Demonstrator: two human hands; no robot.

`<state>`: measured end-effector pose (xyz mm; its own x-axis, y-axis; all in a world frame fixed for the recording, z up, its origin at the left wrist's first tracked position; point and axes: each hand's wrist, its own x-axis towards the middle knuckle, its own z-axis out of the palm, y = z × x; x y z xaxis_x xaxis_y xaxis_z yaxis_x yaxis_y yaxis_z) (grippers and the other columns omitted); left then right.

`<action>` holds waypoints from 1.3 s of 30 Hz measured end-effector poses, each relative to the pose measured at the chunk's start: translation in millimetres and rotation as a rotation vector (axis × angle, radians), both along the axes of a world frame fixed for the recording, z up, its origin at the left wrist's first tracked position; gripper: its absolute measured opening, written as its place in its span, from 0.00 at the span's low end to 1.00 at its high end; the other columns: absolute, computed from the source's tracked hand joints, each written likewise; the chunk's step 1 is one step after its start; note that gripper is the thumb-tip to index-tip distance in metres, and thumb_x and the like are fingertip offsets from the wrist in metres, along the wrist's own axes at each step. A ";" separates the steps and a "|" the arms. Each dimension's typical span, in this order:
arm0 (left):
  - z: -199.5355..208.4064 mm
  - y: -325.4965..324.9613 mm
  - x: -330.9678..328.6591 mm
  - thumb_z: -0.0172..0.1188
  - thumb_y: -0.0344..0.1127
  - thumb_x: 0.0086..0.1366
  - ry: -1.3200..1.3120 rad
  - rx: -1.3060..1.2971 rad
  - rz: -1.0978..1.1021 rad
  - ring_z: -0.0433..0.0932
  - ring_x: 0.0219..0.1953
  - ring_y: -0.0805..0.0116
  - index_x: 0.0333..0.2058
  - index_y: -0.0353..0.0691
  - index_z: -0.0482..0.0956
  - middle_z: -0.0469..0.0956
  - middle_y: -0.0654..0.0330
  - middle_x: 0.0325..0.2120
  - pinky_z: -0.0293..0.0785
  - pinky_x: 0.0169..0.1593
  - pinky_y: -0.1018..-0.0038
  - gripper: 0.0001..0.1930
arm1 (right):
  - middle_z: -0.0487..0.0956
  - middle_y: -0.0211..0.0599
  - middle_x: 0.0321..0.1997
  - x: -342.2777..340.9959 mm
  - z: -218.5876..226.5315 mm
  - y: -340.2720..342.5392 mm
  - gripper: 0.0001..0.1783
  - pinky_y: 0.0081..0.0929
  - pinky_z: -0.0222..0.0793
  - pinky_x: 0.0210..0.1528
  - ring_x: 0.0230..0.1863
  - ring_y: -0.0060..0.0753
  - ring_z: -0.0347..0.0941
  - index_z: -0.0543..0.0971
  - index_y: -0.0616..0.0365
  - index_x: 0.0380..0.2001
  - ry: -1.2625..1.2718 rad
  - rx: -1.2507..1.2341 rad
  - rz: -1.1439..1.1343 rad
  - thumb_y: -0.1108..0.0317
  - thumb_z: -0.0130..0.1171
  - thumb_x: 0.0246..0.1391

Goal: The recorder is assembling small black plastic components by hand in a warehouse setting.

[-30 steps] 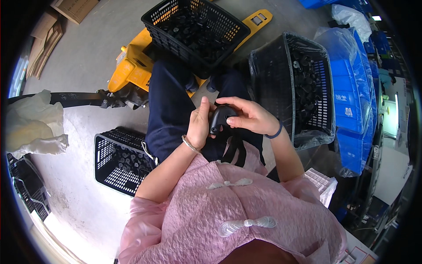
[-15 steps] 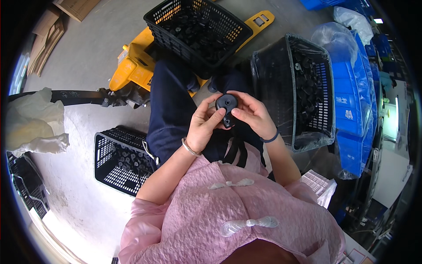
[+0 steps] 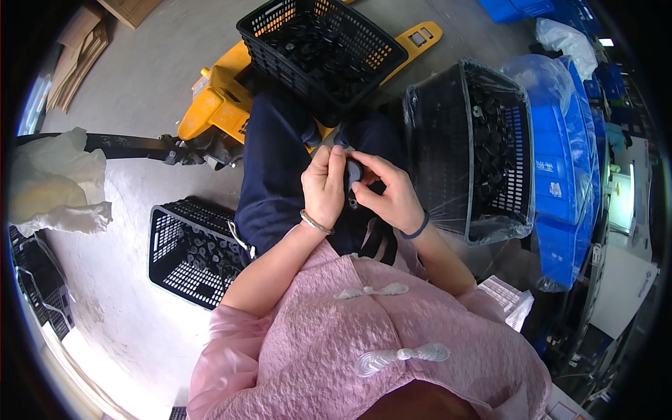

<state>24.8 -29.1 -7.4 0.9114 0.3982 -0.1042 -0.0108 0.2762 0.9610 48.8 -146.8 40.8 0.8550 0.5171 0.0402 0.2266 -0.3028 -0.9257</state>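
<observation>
One black part (image 3: 355, 170) is held above the trousers (image 3: 269, 192), short of the front crate (image 3: 280, 75)'s near corner: right hand (image 3: 390, 199) fingers pinching it, left hand (image 3: 324, 187) fingers curled against it. Handling appears unfinished; loose parts (image 3: 322, 49) lie in this crate, the left crate (image 3: 160, 241) and right crate (image 3: 435, 143).

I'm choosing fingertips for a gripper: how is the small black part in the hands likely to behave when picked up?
The small black part is probably stiff: it shows no visible bend between the left hand and right hand. Being smaller than either hand, it is likely light. Its rounded edge might let it roll.
</observation>
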 end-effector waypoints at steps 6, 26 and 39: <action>-1.8 13.8 -1.6 0.45 0.40 0.65 0.206 -0.403 -0.050 0.65 0.14 0.83 0.25 0.37 0.74 0.71 0.66 0.17 0.61 0.17 0.86 0.15 | 0.73 0.34 0.35 2.9 -2.9 -2.1 0.21 0.18 0.66 0.34 0.30 0.19 0.68 0.68 0.63 0.46 0.288 0.201 0.014 0.76 0.52 0.45; 22.9 8.0 -19.3 0.56 0.23 0.56 0.221 -0.800 -0.575 0.76 0.38 0.66 0.41 0.36 0.65 0.74 0.56 0.35 0.73 0.45 0.76 0.14 | 0.70 0.41 0.38 26.2 -45.0 -25.8 0.12 0.28 0.66 0.47 0.40 0.34 0.69 0.69 0.56 0.40 0.857 1.094 0.136 0.68 0.48 0.51; 7.4 5.4 -19.1 0.60 0.18 0.50 0.006 -0.158 -0.374 0.74 0.34 0.77 0.34 0.37 0.67 0.73 0.64 0.31 0.71 0.39 0.82 0.14 | 0.69 0.37 0.48 16.6 -20.0 -44.4 0.26 0.25 0.62 0.49 0.47 0.26 0.66 0.62 0.64 0.54 0.744 0.667 0.011 0.73 0.49 0.49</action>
<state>5.7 -23.7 0.1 0.9896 0.0180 -0.1430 0.1236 0.4039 0.9064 65.5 -191.3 20.7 0.7760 0.5916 -0.2186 -0.4801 0.3293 -0.8131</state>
